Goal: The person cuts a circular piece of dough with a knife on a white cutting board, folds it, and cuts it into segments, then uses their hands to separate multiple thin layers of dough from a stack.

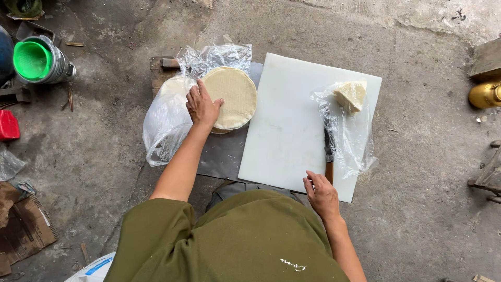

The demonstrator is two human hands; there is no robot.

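Round stack: the pale flat rounds [232,96] sit at about 11 o'clock from you, half out of a clear plastic bag [167,122], on the dark low counter [222,154].
Left hand: your left hand [202,106] lies flat on the stack's 9 o'clock edge, fingers spread, pressing on it and not closed around anything.
Right hand: your right hand [321,194] rests at the near edge of the white cutting board [292,125], at about 1 o'clock from you, fingers loosely curled; it is just beside the knife handle, and you cannot tell whether it touches it.
Knife: the knife [328,159] lies on the board pointing to 12 o'clock, brown handle nearest you, the blade partly under clear wrap.
Pale block: a wedge-like pale block [350,95] sits at the board's 2 o'clock corner on its opened clear wrap [349,136].
Floor: rough concrete floor [417,183] all round; a green-lined metal can [39,60] at 10 o'clock, a red thing [8,125] at 9 o'clock, torn cardboard [23,230] at 8 o'clock, a brass-coloured vessel [485,94] at 3 o'clock.
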